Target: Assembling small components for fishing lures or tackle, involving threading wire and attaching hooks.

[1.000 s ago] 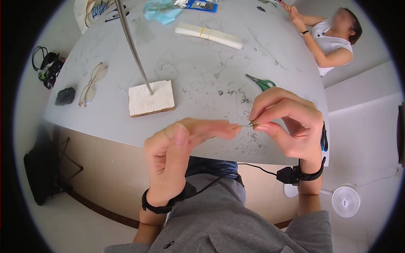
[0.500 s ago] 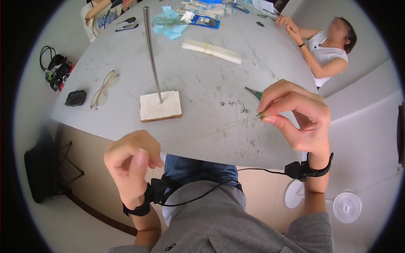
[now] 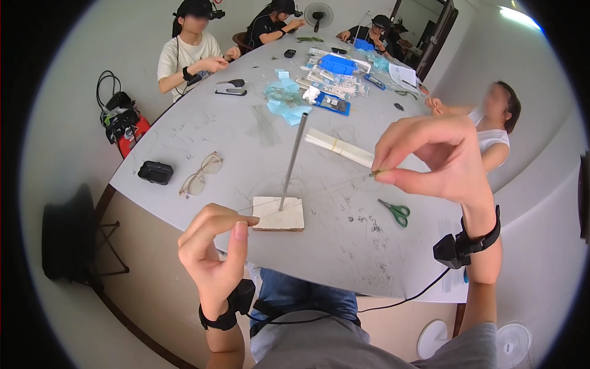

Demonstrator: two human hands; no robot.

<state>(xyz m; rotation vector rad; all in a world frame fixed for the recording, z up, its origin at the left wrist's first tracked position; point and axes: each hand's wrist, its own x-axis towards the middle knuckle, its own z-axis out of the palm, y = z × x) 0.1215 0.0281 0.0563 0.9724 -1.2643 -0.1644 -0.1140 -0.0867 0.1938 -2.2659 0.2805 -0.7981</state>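
My right hand (image 3: 433, 157) is raised over the right side of the table, thumb and index finger pinched on the end of a fine thread (image 3: 338, 182). A small greenish bit shows at those fingertips. Lower and to the left, my left hand (image 3: 215, 252) is curled, its index finger stretched towards the thread's other end and its thumb close by. The faint thread spans the two hands; how it sits in my left fingers is too fine to see. Between my hands, a metal rod (image 3: 294, 161) stands upright in a white-topped block (image 3: 278, 215). Green-handled scissors (image 3: 394, 212) lie below my right hand.
Glasses (image 3: 201, 175) and a black case (image 3: 155, 173) lie at left. Beyond the rod are a banded bundle of white strips (image 3: 339, 147), a stapler (image 3: 231, 88), blue sheets (image 3: 287, 111) and a blue tray (image 3: 337, 64). Dark thread scraps litter the grey table (image 3: 332, 261). Several people sit around it.
My view has tilted up, bringing more people and the table's far end into sight. My left index finger has straightened out from its curl. My right hand keeps its pinch.
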